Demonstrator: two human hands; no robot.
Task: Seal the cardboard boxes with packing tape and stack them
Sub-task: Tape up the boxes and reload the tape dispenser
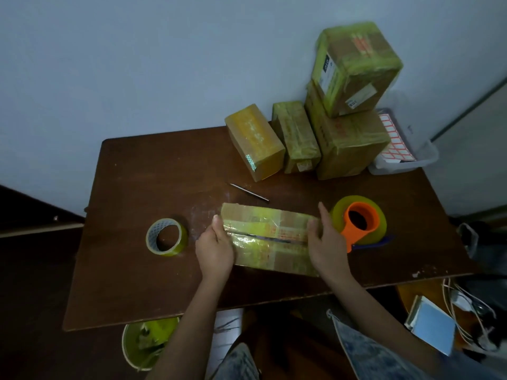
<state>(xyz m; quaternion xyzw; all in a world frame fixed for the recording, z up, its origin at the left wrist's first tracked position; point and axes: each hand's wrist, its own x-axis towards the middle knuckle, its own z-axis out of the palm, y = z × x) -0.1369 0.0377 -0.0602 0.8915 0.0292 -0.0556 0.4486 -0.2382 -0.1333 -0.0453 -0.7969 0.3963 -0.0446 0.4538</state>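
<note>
Left hand [215,249] and right hand [327,246] grasp opposite ends of a taped cardboard box [270,238] on the worktop [153,182], tape dispenser [359,220] just beyond the right.

Box [270,238] lies between tape roll [166,237] left, dispenser [360,222] right.

Tabletop [131,270] bare at near-left & far-left. Tape roll [166,237] sits left of box [270,238], dispenser [359,223] tight on its right. Pen [249,192] just behind; stacked boxes [348,105] block far-right corner.
</note>
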